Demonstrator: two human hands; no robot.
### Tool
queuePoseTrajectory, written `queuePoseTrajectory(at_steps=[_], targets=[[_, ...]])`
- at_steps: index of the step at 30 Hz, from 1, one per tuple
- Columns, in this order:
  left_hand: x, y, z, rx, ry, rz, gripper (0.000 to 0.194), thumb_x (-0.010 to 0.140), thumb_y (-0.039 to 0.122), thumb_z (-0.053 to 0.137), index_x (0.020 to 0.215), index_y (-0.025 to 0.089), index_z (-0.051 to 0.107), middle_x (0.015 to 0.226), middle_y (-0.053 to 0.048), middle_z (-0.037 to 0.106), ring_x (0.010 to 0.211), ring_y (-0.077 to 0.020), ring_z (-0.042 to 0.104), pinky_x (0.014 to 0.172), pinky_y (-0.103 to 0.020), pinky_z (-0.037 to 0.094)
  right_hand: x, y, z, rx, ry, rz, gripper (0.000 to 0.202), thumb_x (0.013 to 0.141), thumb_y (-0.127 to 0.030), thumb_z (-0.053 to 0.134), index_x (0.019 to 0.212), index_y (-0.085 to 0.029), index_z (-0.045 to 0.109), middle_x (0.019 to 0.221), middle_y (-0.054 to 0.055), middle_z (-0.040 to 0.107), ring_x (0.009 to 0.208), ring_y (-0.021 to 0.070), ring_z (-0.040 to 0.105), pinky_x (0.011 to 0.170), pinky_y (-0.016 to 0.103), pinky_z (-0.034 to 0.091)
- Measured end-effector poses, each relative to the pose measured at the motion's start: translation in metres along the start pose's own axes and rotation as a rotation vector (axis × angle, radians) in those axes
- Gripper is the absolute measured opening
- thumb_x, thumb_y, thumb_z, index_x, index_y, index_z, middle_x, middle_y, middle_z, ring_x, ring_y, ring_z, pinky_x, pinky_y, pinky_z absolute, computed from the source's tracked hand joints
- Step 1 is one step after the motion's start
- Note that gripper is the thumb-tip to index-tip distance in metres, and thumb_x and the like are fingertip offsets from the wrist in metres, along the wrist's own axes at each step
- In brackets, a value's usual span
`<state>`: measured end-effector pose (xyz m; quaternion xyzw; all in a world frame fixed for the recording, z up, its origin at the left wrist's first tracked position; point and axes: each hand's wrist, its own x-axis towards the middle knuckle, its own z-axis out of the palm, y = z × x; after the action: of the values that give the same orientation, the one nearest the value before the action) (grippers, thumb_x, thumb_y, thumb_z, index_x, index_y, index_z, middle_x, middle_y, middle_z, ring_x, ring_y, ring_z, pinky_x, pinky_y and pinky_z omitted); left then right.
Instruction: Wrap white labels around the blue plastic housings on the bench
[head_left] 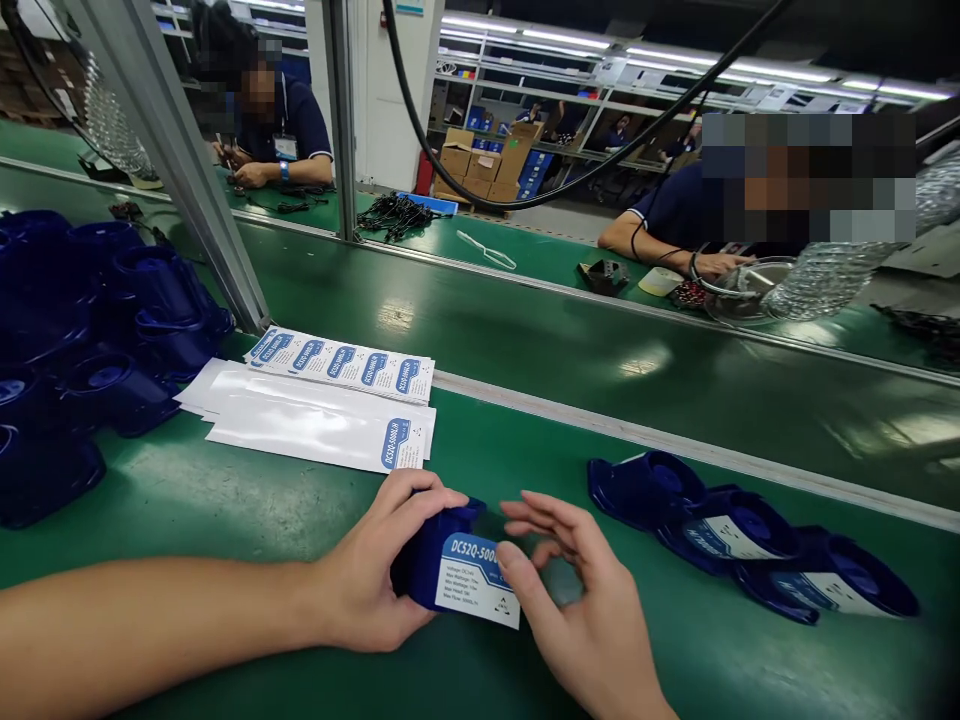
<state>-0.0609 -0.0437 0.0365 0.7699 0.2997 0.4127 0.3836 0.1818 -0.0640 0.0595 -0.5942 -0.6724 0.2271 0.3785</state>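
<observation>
My left hand (pixel 390 565) is wrapped round a dark blue plastic pump housing (pixel 424 565), fingers over the top and thumb beneath. A white and blue printed label (pixel 476 585) lies across the housing's side, its lower right corner seeming to stand off the surface. At the label's right edge is the thumb of my right hand (pixel 577 600); the other fingers are spread and curved beside the housing, with nothing visible between them. Beyond my left hand lie label sheets (pixel 315 425), the front one mostly bare backing with one label left on it.
A pile of blue housings (pixel 97 330) covers the left side. Several labelled housings (pixel 750 530) lie in a row at right. A metal post (pixel 180 150) rises at left, and a pale rail (pixel 600 425) edges the bench. Two co-workers sit across the green belt (pixel 525 320).
</observation>
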Motion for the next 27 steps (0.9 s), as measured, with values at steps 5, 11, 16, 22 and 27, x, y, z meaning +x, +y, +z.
queuePoseTrajectory(at_steps=[5,11,16,22,27], targets=[[-0.003,0.0,0.0,0.137,-0.044,0.171,0.08,0.083,0.005,0.068,0.158,0.023,0.046,0.142,-0.016,0.051,0.134,-0.0327,0.052,0.117,-0.051,0.05,0.002,-0.005,0.016,0.318,-0.253,0.15,0.049,0.094,-0.051,0.078,0.135,-0.028,0.065,0.132,0.01,0.078,0.118,0.0291,0.076,0.099,0.043,0.065],[-0.004,0.001,0.001,0.187,-0.031,0.18,0.079,0.084,0.004,0.069,0.158,0.022,0.047,0.141,-0.017,0.053,0.132,-0.0322,0.053,0.114,-0.05,0.051,-0.003,-0.015,0.018,0.359,-0.346,0.261,0.065,0.083,-0.044,0.088,0.143,-0.032,0.064,0.13,0.007,0.079,0.121,0.0328,0.075,0.103,0.049,0.061],[-0.004,0.003,0.001,0.154,-0.02,0.146,0.079,0.083,0.004,0.072,0.157,0.025,0.05,0.139,-0.015,0.054,0.13,-0.0313,0.055,0.113,-0.049,0.053,-0.004,-0.024,0.012,0.323,-0.412,0.251,0.075,0.077,-0.036,0.09,0.144,-0.033,0.056,0.128,0.005,0.078,0.119,0.0329,0.074,0.097,0.048,0.06],[-0.003,0.002,0.0,0.13,-0.026,0.132,0.081,0.083,0.005,0.073,0.157,0.029,0.05,0.138,-0.013,0.053,0.13,-0.0311,0.055,0.112,-0.049,0.053,-0.006,-0.024,0.012,0.242,-0.438,0.281,0.091,0.068,-0.037,0.097,0.146,-0.032,0.052,0.128,0.007,0.076,0.113,0.0347,0.075,0.09,0.048,0.059],[-0.001,0.001,-0.002,0.127,-0.05,0.122,0.079,0.085,0.011,0.077,0.156,0.03,0.05,0.14,-0.014,0.052,0.132,-0.0334,0.054,0.114,-0.052,0.053,-0.003,-0.023,0.013,0.241,-0.375,0.275,0.093,0.059,-0.042,0.103,0.139,-0.03,0.059,0.122,0.009,0.079,0.113,0.0368,0.074,0.089,0.047,0.06]])
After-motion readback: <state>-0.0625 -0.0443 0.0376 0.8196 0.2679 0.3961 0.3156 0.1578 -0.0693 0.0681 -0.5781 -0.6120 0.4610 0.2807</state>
